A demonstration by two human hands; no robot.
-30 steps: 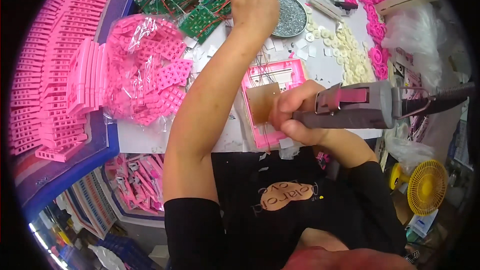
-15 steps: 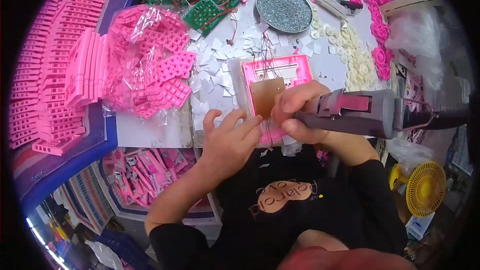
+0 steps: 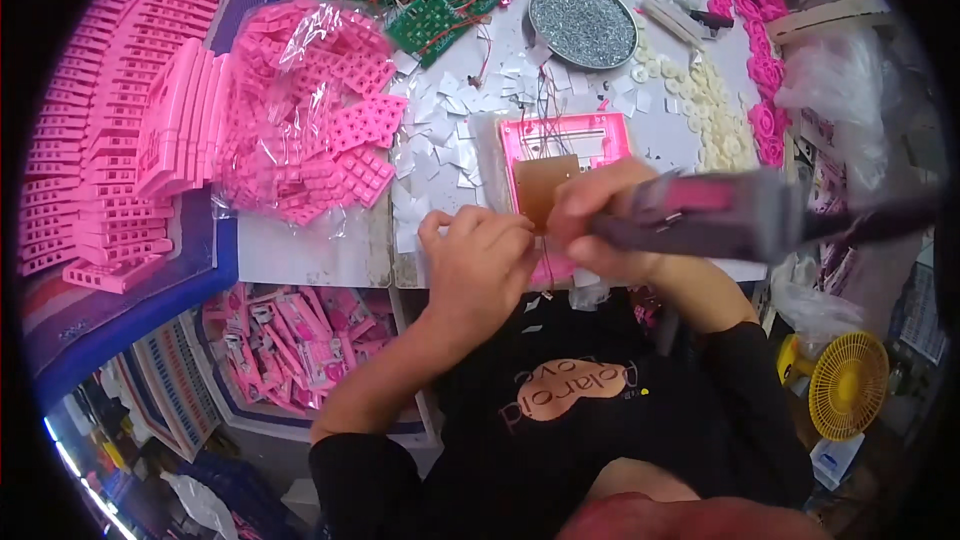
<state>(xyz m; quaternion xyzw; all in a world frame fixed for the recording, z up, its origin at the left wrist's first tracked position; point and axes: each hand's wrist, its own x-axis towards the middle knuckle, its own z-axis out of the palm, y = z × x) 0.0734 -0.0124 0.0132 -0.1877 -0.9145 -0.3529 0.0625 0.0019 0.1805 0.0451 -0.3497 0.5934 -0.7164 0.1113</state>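
Observation:
My right hand (image 3: 605,215) grips a dark grey electric screwdriver (image 3: 710,215), which lies almost level and points left, its cable trailing off to the right. Under its front end is a pink plastic housing (image 3: 612,130) with a brown circuit board (image 3: 540,180) lying in it. Thin wires (image 3: 545,95) run out of the housing's far side, and a few more hang at its near edge. My left hand (image 3: 480,265) is at the housing's near left corner, fingers bent and drawn together beside the board. What its fingertips pinch, if anything, is hidden, as is the screwdriver's tip.
A round dish of small screws (image 3: 583,25) stands behind the housing. Green circuit boards (image 3: 440,25) lie at the back, bagged pink keypad parts (image 3: 310,120) and stacked pink shells (image 3: 120,90) at left. White paper bits (image 3: 450,105) and cream discs (image 3: 715,105) are scattered about. A yellow fan (image 3: 848,385) is at lower right.
My left hand's fingers, spread before, have curled in and drawn together at the housing. The screwdriver has shifted and is blurred now. The whole view has slid slightly.

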